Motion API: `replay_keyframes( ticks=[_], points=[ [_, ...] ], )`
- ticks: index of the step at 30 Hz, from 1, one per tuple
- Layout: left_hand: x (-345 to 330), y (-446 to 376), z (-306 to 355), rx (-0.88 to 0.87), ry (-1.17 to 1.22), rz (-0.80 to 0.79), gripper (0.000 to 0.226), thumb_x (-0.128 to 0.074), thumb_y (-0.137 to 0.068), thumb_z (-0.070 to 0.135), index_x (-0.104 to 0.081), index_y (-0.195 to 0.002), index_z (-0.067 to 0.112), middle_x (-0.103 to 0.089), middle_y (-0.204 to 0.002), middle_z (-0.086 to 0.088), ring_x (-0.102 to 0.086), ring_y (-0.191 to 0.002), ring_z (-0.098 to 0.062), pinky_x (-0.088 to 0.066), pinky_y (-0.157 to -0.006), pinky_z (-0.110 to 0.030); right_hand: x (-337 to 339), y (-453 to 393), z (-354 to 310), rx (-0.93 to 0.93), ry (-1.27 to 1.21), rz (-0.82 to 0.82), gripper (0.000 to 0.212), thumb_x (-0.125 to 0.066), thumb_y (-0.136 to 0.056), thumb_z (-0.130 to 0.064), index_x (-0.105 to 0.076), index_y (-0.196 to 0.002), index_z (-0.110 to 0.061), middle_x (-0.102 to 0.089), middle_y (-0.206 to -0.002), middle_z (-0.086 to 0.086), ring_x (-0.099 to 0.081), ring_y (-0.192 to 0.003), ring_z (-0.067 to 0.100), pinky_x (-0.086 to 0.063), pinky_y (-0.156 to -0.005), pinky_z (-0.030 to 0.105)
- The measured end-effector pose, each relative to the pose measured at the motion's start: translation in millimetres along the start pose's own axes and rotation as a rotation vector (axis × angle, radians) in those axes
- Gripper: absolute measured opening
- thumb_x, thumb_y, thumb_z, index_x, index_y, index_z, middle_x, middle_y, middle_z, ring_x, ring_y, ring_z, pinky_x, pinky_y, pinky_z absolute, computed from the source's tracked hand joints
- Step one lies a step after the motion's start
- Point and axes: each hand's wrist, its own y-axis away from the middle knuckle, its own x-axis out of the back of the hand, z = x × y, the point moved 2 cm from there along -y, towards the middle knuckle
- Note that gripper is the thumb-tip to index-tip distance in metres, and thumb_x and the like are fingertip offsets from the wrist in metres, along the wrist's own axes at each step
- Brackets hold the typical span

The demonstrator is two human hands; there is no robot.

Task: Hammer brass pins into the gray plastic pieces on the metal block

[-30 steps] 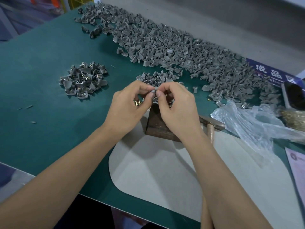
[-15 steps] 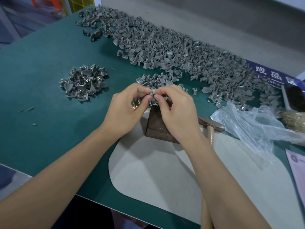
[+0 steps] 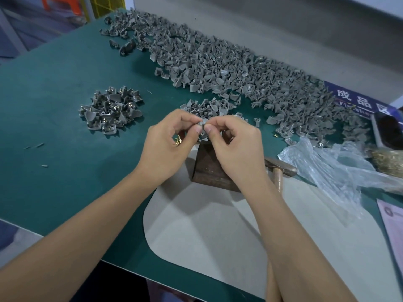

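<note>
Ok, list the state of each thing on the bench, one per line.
Left hand: pinching the gray piece, brass pins in its palm.
Right hand: pinching the same piece.
Gray piece: held above the metal block.
Hammer: lying unheld.
Plastic bag: crumpled.

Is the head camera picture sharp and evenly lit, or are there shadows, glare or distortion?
Head view: even soft light, with faint shadows of the arms on the gray mat; wide-angle bending curves the table edge; the small gray piece pinched between left hand and right hand is slightly soft; mild sheen on the plastic bag.
</note>
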Motion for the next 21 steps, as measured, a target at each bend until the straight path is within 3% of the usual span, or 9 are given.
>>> replay_keyframes(
  ticks=[3,7,11,16,21],
  points=[
    [1.8,-0.2,1.1,-0.033,-0.055,-0.019,0.013,-0.069,-0.098,0.013,-0.068,-0.105,0.024,-0.073,-0.094,0.019,-0.072,-0.093,-0.002,-0.052,-0.079,-0.017,-0.3,1.2,-1.6,0.059,0.080,-0.003,0.006,-0.072,-0.095,-0.012,-0.078,-0.094,-0.013,-0.071,-0.087,-0.007,-0.053,-0.075,0.002,-0.046,-0.072,0.026],
    [3.2,0.3,1.1,-0.076,-0.114,-0.021,0.009,-0.070,-0.097,0.010,-0.070,-0.106,0.011,-0.072,-0.094,0.018,-0.071,-0.092,0.003,-0.053,-0.082,-0.016,-0.3,1.2,-0.6,0.091,0.119,-0.025,0.007,-0.071,-0.096,-0.010,-0.078,-0.096,-0.011,-0.073,-0.089,-0.001,-0.061,-0.080,0.015,-0.051,-0.074,0.038],
    [1.5,0.4,0.0,-0.060,-0.090,-0.021,0.010,-0.070,-0.097,0.009,-0.071,-0.107,0.011,-0.073,-0.098,0.017,-0.071,-0.094,0.002,-0.054,-0.085,-0.016,0.3,1.0,0.8,0.095,0.099,-0.021,0.008,-0.072,-0.095,-0.009,-0.080,-0.097,-0.011,-0.074,-0.089,-0.001,-0.060,-0.079,0.010,-0.050,-0.074,0.032],
    [-1.6,-0.2,-1.3,0.053,0.098,-0.033,0.016,-0.068,-0.097,0.015,-0.068,-0.104,0.030,-0.077,-0.100,0.014,-0.074,-0.098,-0.007,-0.058,-0.088,-0.028,0.3,-1.2,3.5,0.047,0.008,-0.001,0.007,-0.074,-0.093,-0.011,-0.081,-0.096,-0.013,-0.074,-0.088,-0.007,-0.063,-0.081,0.006,-0.050,-0.076,0.024],
    [-0.9,-0.2,-2.2,0.059,0.129,-0.038,0.012,-0.068,-0.097,0.021,-0.067,-0.104,0.031,-0.077,-0.103,0.014,-0.074,-0.100,-0.009,-0.059,-0.088,-0.034,0.7,-1.4,2.6,0.033,-0.019,-0.004,0.008,-0.074,-0.094,-0.012,-0.081,-0.097,-0.014,-0.071,-0.087,-0.013,-0.062,-0.083,0.002,-0.046,-0.077,0.017]
  ],
)
